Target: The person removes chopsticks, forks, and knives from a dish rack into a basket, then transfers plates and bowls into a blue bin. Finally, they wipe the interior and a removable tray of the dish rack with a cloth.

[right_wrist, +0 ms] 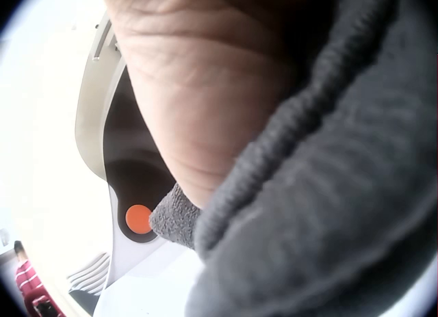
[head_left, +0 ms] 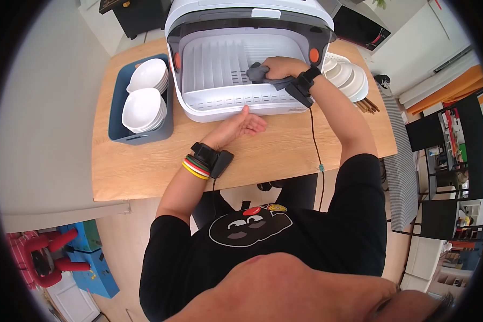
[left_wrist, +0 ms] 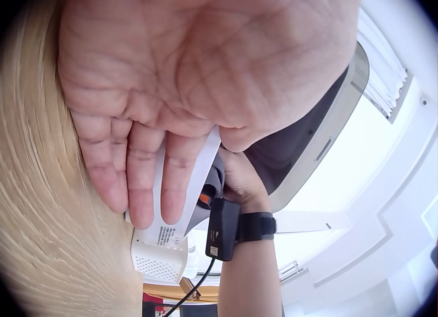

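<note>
A white dish rack box (head_left: pixel 220 99) with a raised dark-tinted lid and orange round buttons stands at the table's back. Inside it, on the right part of the ribbed rack, my right hand (head_left: pixel 284 67) grips a bunched grey cloth (head_left: pixel 258 73); the cloth (right_wrist: pixel 328 214) fills much of the right wrist view. My left hand (head_left: pixel 246 124) is at the box's front edge, palm turned up and fingers extended, holding nothing. In the left wrist view the left hand's palm (left_wrist: pixel 198 71) shows in front of the box.
A blue bin (head_left: pixel 139 137) with stacked white bowls (head_left: pixel 144 110) stands left of the box. To the right are white plates (head_left: pixel 354 83) in a rack and brown chopsticks (head_left: pixel 367 105). A thin cable (head_left: pixel 316 145) hangs from the right wrist across the table.
</note>
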Demonstrator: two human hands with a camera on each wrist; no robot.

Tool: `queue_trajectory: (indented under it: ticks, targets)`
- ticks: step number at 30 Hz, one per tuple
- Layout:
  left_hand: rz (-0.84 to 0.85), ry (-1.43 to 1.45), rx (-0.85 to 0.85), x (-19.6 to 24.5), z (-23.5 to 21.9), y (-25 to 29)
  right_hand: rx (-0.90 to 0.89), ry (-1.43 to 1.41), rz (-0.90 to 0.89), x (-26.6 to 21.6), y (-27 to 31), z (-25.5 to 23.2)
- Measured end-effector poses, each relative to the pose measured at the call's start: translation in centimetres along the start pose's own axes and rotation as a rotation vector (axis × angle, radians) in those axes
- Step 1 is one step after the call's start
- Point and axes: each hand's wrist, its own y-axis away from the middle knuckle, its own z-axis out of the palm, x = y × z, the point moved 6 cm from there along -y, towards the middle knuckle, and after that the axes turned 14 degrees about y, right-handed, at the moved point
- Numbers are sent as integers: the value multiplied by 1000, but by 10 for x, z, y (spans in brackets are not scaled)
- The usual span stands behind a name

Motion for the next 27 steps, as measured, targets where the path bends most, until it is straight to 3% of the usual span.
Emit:
queue_trajectory:
  ticks: [5,11,13,17,22,27]
  targets:
    - [11,13,-1,2,3,2,10,131,15,17,0,2]
    - [4,13,4,1,0,1,50,268,171,34,19,-1]
    - [5,6,10,1,1,1,35,440,304,40,26,-3]
    - [3,5,10,1,1,1,31,545,356,47,31,-1]
    - [1,8,8,1,1,1,-106,780,393,43,31,4]
    - [10,1,14,3,3,3,-129,883,449,35,29,6]
